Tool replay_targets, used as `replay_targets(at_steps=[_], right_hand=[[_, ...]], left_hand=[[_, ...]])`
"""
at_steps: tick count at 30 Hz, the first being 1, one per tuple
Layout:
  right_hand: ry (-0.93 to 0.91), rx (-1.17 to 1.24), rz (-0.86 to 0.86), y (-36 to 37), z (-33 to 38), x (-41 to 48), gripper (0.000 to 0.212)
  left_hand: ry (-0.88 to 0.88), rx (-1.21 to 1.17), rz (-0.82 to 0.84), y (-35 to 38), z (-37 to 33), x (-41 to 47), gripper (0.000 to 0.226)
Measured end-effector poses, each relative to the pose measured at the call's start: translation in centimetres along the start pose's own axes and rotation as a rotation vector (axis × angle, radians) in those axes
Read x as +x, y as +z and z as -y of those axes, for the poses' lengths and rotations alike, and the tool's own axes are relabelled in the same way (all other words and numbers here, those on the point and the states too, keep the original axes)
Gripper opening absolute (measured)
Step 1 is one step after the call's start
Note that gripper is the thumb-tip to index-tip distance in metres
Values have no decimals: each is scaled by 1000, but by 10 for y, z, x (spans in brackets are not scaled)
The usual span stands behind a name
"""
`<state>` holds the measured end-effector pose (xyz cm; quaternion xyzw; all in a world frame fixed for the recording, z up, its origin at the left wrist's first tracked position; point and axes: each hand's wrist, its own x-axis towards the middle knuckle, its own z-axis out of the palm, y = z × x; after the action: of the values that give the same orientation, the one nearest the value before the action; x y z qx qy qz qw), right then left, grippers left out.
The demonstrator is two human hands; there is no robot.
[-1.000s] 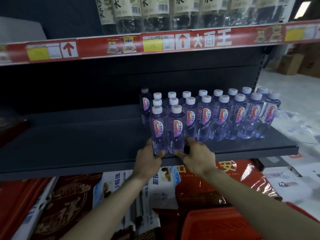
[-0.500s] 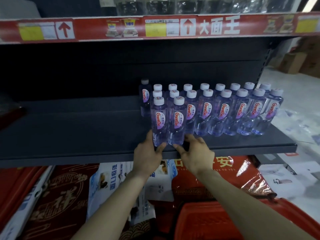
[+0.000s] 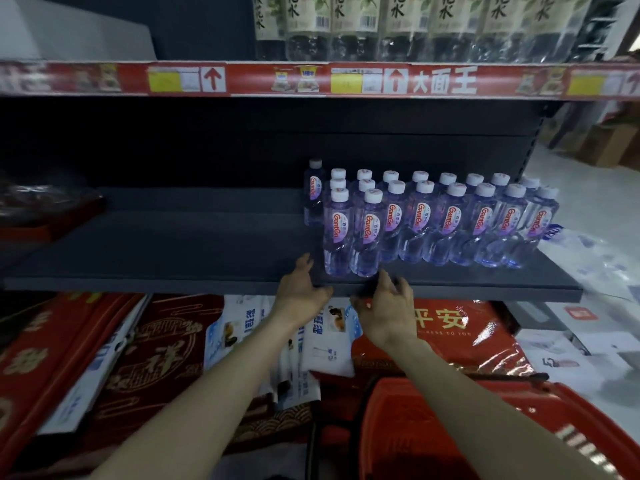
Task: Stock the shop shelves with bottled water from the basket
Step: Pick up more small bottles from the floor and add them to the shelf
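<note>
Several small clear water bottles (image 3: 450, 223) with white caps stand in rows on the right half of the dark shelf (image 3: 173, 258). Two front bottles (image 3: 351, 237) stand side by side nearest the shelf's edge. My left hand (image 3: 303, 292) hovers just left of and below them, fingers loose and holding nothing. My right hand (image 3: 388, 304) is at the shelf's front edge below them, fingers relaxed and apart from the bottles. The red basket (image 3: 450, 427) sits at the bottom right under my right forearm; its inside is hard to see.
The shelf's left half is bare, with a dark red package (image 3: 41, 209) at its far left. Tall bottles (image 3: 381, 26) fill the shelf above a red price strip (image 3: 311, 79). Red and white packages (image 3: 156, 355) lie below. Cardboard boxes (image 3: 609, 140) stand far right.
Both hands have let go of the two front bottles and drawn back to the shelf's front edge. The two bottles now stand free on the shelf.
</note>
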<state>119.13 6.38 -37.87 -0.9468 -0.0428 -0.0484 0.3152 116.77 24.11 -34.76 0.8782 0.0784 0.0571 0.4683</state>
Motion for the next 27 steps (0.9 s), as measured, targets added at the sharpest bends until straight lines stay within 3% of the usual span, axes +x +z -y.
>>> replay_targets(at_steps=[5, 12, 20, 23, 27], right_hand=[[-157, -23, -11, 13, 20, -46, 50], [-368, -164, 399, 56, 59, -98, 44], [-408, -477, 999, 144, 112, -145, 37], [-401, -547, 1086, 185, 126, -165, 32], [-367, -699, 1107, 226, 121, -197, 41]], left_hand=[[-31, -39, -90, -19, 28, -54, 63], [-146, 24, -82, -53, 90, -133, 30], [-453, 114, -114, -80, 201, -226, 25], [-570, 70, -92, -66, 236, -260, 34], [-723, 70, -80, -45, 277, -293, 36]])
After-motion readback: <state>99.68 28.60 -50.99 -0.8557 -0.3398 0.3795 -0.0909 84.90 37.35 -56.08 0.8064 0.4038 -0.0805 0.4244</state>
